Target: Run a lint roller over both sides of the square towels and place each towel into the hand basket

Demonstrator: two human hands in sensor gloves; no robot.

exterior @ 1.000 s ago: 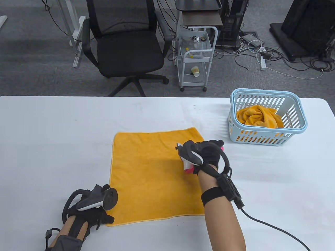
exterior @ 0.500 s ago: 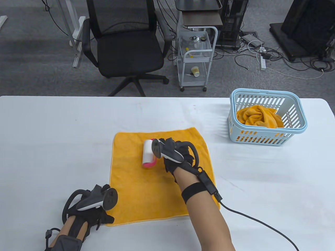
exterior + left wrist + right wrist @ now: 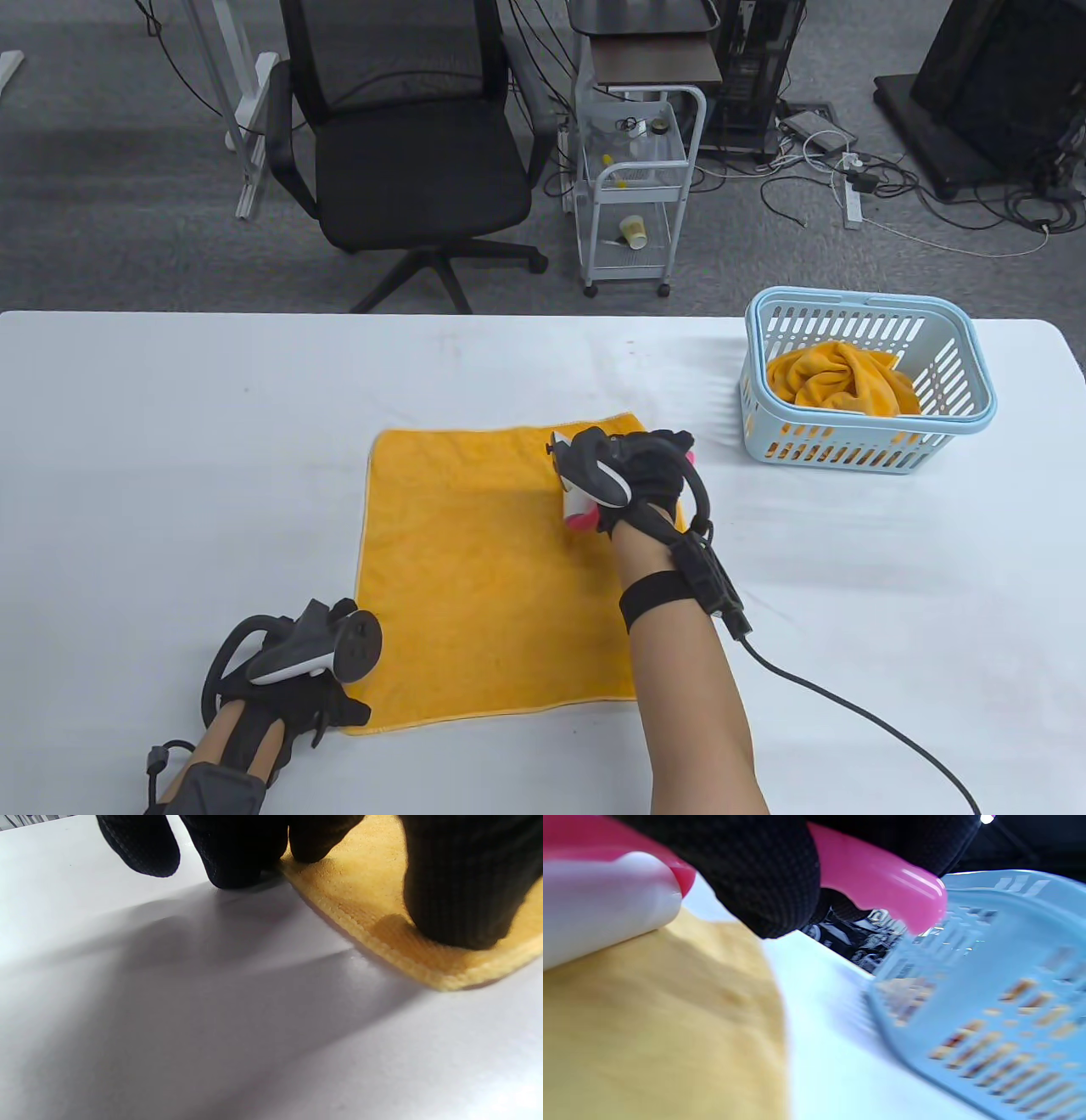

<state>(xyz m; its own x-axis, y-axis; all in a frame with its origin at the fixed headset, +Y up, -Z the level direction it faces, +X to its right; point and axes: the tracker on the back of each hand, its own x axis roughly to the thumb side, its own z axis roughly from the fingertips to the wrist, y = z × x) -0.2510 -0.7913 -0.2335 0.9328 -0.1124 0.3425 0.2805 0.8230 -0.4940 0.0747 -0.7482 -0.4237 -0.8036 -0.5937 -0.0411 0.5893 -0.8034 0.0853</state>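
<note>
Towel on worktop: square orange terry towel (image 3: pixel 475 577) lies flat on the white worktop (image 3: pixel 170 441), near the middle of its front half; its front-left corner shows up close in the left wrist view (image 3: pixel 445 976)
Lint roller: white sticky roll with a pink plastic handle (image 3: pixel 579 512), resting on the towel's right part near the far edge; in the right wrist view the white roll (image 3: pixel 598 904) touches the orange cloth and the pink handle (image 3: pixel 882 887) juts toward the basket
Right hand: black-gloved right hand (image 3: pixel 636 484) with its fingers curled round the roller's handle, a tracker on its back, a cable trailing off the wrist
Left hand: black-gloved left hand (image 3: pixel 293 688) at the towel's front-left corner; the left wrist view shows one fingertip (image 3: pixel 458 899) pressed down on the corner and others at the towel's edge or on the bare worktop, nothing gripped
Basket: pale blue slotted plastic hand basket (image 3: pixel 865 450) stands at the right of the worktop, apart from the flat towel
Towel in basket: crumpled orange towel (image 3: pixel 840 378) lies inside the basket
Behind the worktop: black mesh office chair (image 3: pixel 399 144) and a white wire trolley (image 3: pixel 636 187) on grey carpet
</note>
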